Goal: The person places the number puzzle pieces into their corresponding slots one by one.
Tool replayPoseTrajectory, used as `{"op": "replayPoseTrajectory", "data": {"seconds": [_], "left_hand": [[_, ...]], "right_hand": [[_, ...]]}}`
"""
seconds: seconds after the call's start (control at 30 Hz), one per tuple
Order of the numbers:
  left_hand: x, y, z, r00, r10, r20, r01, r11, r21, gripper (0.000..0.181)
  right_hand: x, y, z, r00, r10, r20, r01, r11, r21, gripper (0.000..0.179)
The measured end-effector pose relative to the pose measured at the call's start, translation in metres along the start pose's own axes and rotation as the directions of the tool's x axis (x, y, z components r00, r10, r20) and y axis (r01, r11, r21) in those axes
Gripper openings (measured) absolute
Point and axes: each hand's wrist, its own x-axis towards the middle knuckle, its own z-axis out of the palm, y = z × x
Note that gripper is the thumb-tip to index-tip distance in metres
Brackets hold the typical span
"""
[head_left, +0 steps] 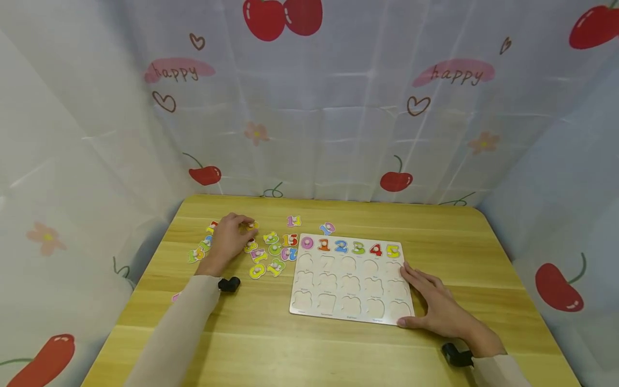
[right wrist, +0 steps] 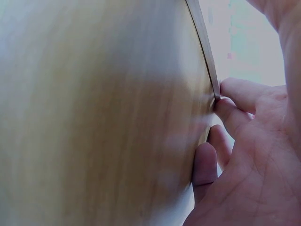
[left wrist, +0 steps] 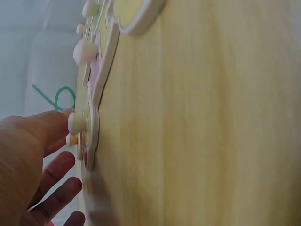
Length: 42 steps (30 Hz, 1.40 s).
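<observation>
Head view: on the table (head_left: pixel 338 355), your puzzle board (head_left: pixel 360 273) lies just right of the frame's lower centre and looks a bit over a quarter filled — its top row carries the numbers 0 to 5 (head_left: pixel 341 246), while the three rows beneath show bare cutouts. What's left seems to be the loose pieces (head_left: pixel 274 249), mostly left of centre. Your right hand (head_left: pixel 437 309), at lower right, spreads wide along the board's right edge, thumb at its lower right corner. Your left hand (head_left: pixel 227 242), left of centre, reaches in among the pieces, thumb and forefinger slightly apart around a yellow piece (head_left: pixel 253 226) — whether they touch it, I cannot tell.
</observation>
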Motion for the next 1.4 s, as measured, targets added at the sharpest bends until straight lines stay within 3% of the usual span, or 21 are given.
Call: {"op": "replayPoseTrajectory", "data": {"seconds": [0.47, 1.03, 1.23, 1.4], "left_hand": [[0.007, -0.01, 0.002, 0.998, -0.018, -0.054, 0.019, 1.0, 0.01, 0.024], [0.005, -0.006, 0.0, 0.998, -0.059, -0.038, 0.058, 0.998, -0.003, 0.022], [0.002, 0.002, -0.001, 0.999, -0.015, -0.037, 0.014, 0.999, -0.029, 0.022], [-0.001, 0.019, -0.003, 0.999, 0.039, -0.028, -0.042, 0.995, -0.088, 0.019]], "right_hand": [[0.0, 0.001, 0.001, 1.0, 0.004, -0.004, -0.004, 1.0, 0.003, 0.129], [0.0, 0.0, 0.002, 1.0, 0.011, 0.003, -0.011, 1.0, -0.009, 0.129], [0.0, -0.001, 0.001, 1.0, 0.014, 0.01, -0.014, 1.0, 0.0, 0.128], [0.001, 0.0, 0.0, 1.0, 0.004, 0.003, -0.004, 1.0, 0.0, 0.128]]}}
